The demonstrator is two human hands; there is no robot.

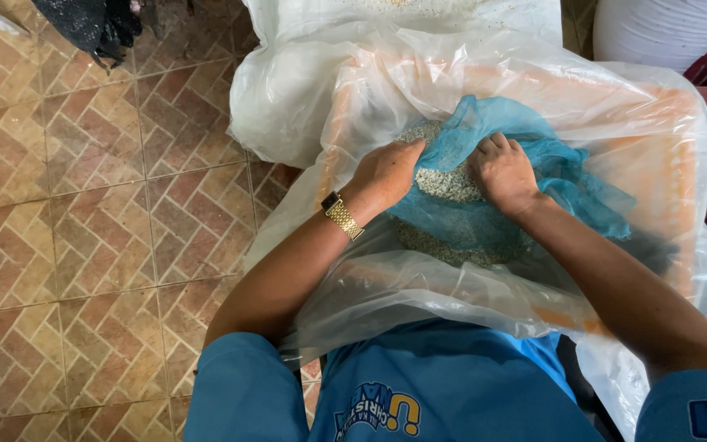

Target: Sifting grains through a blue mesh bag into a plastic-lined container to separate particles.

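Left hand [388, 170]: fingers curled shut, pinching the near-left edge of the blue mesh bag [484, 147] between thumb and fingertips; a gold wristwatch [342, 215] sits on the wrist. Right hand [502, 173]: knuckles up, fingers bent down and gripping the mesh at the opposite side of the bag's mouth, fingertips hidden in the cloth.

Blue mesh bag: lies directly under and between both hands, its mouth spread from left hand to right hand, so the opening's long axis runs left to right across the person's front. Both hands touch it; neither is nearer than the other.

Pale grain [445, 182]: small whitish granules heaped in the gap between the hands and showing through the mesh below them, just toward the person.

Clear plastic sheet [419, 286]: large, crumpled, lining an orange tub [681, 164] and draped over its near rim; the mesh bag rests inside it.

White sack [304, 24]: beyond the tub, touching the plastic.

Floor [83, 245]: tan herringbone-patterned tiles to the person's left.

Blue shirt [443, 385]: at the lower edge of view.
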